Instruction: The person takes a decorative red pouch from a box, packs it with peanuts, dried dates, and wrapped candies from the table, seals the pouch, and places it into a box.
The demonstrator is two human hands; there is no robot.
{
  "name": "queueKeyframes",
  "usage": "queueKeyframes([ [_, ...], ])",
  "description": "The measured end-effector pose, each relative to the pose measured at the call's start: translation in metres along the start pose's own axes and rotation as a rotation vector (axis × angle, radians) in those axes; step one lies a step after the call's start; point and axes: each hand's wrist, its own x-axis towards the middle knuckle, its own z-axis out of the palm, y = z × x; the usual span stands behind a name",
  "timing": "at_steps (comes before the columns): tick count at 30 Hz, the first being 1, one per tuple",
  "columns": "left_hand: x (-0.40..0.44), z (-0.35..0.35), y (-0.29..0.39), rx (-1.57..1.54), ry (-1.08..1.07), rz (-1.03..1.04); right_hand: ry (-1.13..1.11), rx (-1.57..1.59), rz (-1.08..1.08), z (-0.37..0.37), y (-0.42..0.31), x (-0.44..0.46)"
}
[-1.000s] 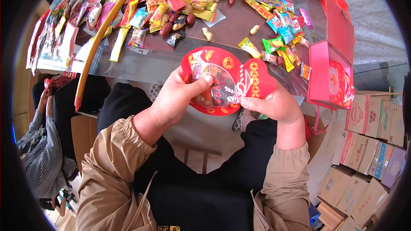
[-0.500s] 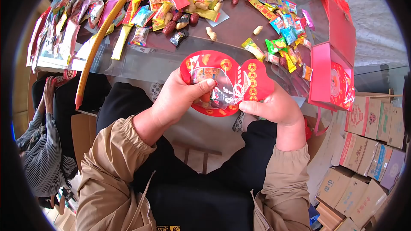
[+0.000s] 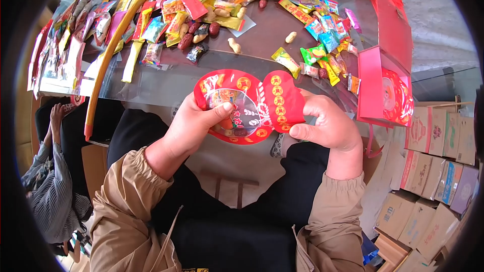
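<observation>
A red pouch with gold coin prints and a clear oval window is held up over my lap, in front of the table edge. Wrapped pieces show through the window. My left hand grips its left side, the thumb across the window and the fingers behind. At the pouch's right end, my right hand has its thumb and curled index finger at the edge, slightly apart; its other fingers are hidden. Beyond the pouch, wrapped candies, peanuts and red dates lie on the table.
An open red box with red pouches inside stands at the table's right end. A long yellow strip crosses the left side. Cartons are stacked at the right. Another person sits at the far left.
The pouch and my left hand have moved left. My right thumb has come off the pouch's front to its right edge, and the right hand has shifted outward. The view has shifted slightly.
</observation>
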Motion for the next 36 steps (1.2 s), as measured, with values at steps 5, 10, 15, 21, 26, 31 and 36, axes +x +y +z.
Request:
queueKeyframes([
  [5,0.001,-0.003,-0.002,0.001,-0.004,0.013,0.088,0.021,-0.064,-0.005,0.003,-0.003],
  [10,-0.001,-0.007,0.0,0.004,-0.025,-0.005,0.147,0.074,0.012,-0.013,0.01,-0.012],
  [15,-0.002,-0.008,0.003,-0.024,-0.04,-0.023,0.35,0.174,-0.088,-0.012,0.009,-0.008],
  [21,-0.004,-0.005,0.002,-0.045,-0.039,-0.013,0.811,0.402,-0.094,-0.011,0.02,-0.002],
  [26,-0.005,-0.008,0.0,-0.035,-0.054,-0.034,0.92,-0.001,0.141,-0.024,0.036,-0.008],
  [31,-0.006,0.001,0.001,-0.059,-0.02,-0.041,0.793,-0.769,0.293,-0.02,0.038,-0.006],
  [36,-0.005,-0.001,-0.002,-0.071,-0.055,-0.078,0.71,-0.862,0.293,-0.017,0.051,0.004],
])
